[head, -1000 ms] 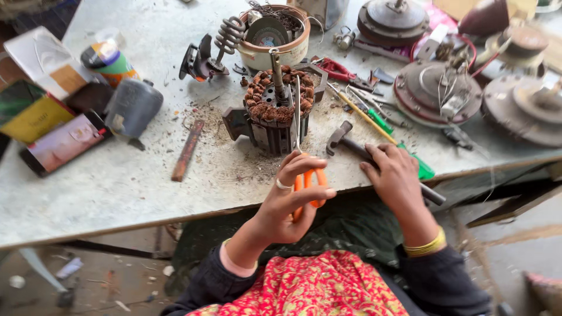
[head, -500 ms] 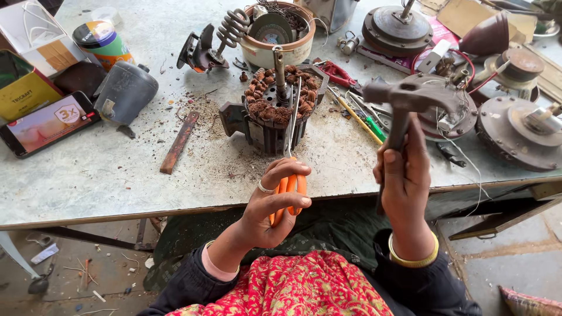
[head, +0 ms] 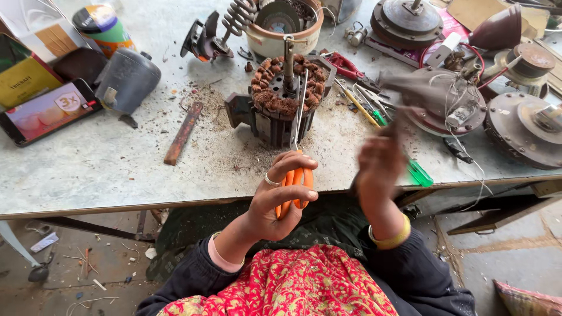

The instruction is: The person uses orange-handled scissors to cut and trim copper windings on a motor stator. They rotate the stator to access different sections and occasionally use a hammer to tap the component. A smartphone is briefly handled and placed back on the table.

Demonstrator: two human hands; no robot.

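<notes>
A dusty grey table [head: 88,169] carries a motor stator [head: 281,105], a rusty flat bar [head: 182,133], a grey can [head: 126,80], a phone [head: 47,111], boxes [head: 23,76], red pliers [head: 346,65], screwdrivers [head: 398,146] and round motor covers [head: 521,129].

I see an orange-handled screwdriver [head: 295,181], coppery-brown motor windings [head: 287,88], a green-handled tool [head: 419,173], and a grey speckled worktop [head: 117,169].

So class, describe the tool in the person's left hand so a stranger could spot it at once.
Start at the grey worktable and find the motor stator with copper windings near its middle. A thin metal blade runs from it towards the front edge, ending in the orange-handled tool gripped by the left hand. No other tool there has an orange handle.
</notes>
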